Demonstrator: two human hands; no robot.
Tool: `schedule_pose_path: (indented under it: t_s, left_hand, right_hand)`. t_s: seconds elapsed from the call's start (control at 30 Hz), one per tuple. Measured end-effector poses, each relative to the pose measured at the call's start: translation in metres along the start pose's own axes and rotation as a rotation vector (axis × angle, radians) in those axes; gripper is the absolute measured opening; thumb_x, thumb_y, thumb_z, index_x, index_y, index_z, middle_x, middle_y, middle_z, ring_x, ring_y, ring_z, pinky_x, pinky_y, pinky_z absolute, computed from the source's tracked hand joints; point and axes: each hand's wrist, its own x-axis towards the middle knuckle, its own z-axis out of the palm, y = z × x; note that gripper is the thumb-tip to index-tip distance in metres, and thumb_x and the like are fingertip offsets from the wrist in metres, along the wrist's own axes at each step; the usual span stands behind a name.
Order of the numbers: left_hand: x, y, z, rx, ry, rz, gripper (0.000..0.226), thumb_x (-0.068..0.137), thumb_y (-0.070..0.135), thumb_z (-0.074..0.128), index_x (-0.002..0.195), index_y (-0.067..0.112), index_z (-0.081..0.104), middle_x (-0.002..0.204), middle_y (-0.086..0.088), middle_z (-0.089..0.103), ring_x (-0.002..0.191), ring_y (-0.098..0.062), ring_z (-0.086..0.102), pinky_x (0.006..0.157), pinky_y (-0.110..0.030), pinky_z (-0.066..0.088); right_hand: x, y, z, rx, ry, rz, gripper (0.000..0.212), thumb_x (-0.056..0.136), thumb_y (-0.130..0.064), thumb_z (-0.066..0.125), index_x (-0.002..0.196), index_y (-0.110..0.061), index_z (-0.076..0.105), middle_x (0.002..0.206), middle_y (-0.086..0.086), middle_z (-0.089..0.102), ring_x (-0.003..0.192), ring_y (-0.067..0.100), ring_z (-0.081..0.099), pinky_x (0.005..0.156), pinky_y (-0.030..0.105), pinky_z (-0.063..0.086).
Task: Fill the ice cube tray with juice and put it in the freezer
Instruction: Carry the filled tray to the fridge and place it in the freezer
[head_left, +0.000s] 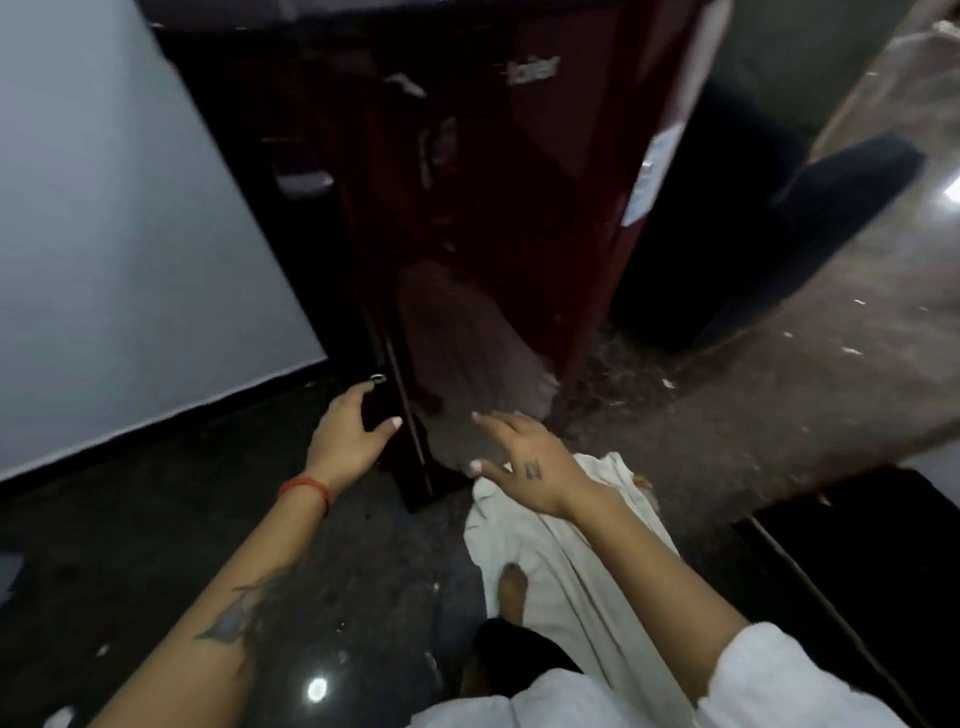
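Tall dark maroon refrigerator (498, 218) with a glossy metal door, standing upright on the floor, directly ahead of both hands. Door shut or nearly so; blurred silver brand lettering near the top, pale stickers down the right side edge. Left hand (349, 431) just beside the lower left door edge, fingers loosely curved toward it, contact unclear. Right hand (524, 457) with fingers spread, close to the door's lower front. Ice cube tray not visible.

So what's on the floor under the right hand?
A white cloth lies spread on the dark floor below the open right hand, by the red fridge. A bare foot rests on it. What the cloth covers cannot be seen.
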Motion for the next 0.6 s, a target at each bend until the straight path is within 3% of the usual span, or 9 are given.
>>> schedule_pose_path:
  t_s: [0.13, 0.23, 0.33, 0.43, 0.6]
  left_hand:
    - [0.019, -0.012, -0.035, -0.097, 0.183, -0.063, 0.077, 0.083, 0.034, 0.068, 0.145, 0.016, 0.026, 0.147, -0.014, 0.039, 0.13, -0.032, 0.043, 0.105, -0.046, 0.039]
    - [0.03, -0.013, -0.051, -0.152, 0.274, -0.103, 0.083, 0.082, 0.034, 0.069, 0.147, 0.019, 0.02, 0.149, -0.011, 0.036, 0.132, -0.03, 0.042, 0.105, -0.045, 0.039]
    - [0.041, -0.011, -0.057, -0.186, 0.262, -0.129, 0.087, 0.081, 0.033, 0.069, 0.149, 0.022, 0.015, 0.15, -0.009, 0.035, 0.134, -0.028, 0.04, 0.106, -0.044, 0.038]
    - [0.05, -0.01, -0.053, -0.209, 0.234, -0.14, 0.086, 0.082, 0.031, 0.068, 0.149, 0.024, 0.015, 0.147, -0.009, 0.04, 0.132, -0.027, 0.042, 0.105, -0.041, 0.039]
    - [0.051, -0.006, -0.042, -0.32, 0.173, -0.13, 0.08, 0.085, 0.025, 0.065, 0.148, 0.025, 0.016, 0.132, -0.005, 0.056, 0.121, -0.022, 0.052, 0.091, -0.029, 0.041]
  right_hand:
    - [0.071, -0.055, -0.018, 0.074, 0.068, -0.204, 0.068, 0.093, -0.038, 0.053, 0.149, -0.02, 0.02, 0.153, 0.009, 0.029, 0.141, 0.028, 0.024, 0.113, 0.038, 0.027]
    - [0.109, -0.092, -0.024, 0.193, 0.218, -0.263, 0.066, 0.091, -0.033, 0.057, 0.145, -0.008, 0.026, 0.146, 0.014, 0.04, 0.133, 0.028, 0.038, 0.105, 0.032, 0.035]
    - [0.135, -0.112, -0.025, 0.338, 0.349, -0.252, 0.055, 0.091, -0.028, 0.058, 0.135, -0.004, 0.036, 0.124, 0.017, 0.058, 0.114, 0.031, 0.056, 0.091, 0.036, 0.047]
    - [0.144, -0.113, -0.017, 0.379, 0.398, -0.262, 0.049, 0.091, -0.028, 0.058, 0.128, -0.002, 0.04, 0.107, 0.017, 0.064, 0.099, 0.032, 0.063, 0.078, 0.039, 0.053]
    - [0.148, -0.105, -0.013, 0.339, 0.401, -0.306, 0.043, 0.092, -0.034, 0.055, 0.121, -0.006, 0.041, 0.099, 0.013, 0.065, 0.088, 0.028, 0.065, 0.07, 0.04, 0.054]
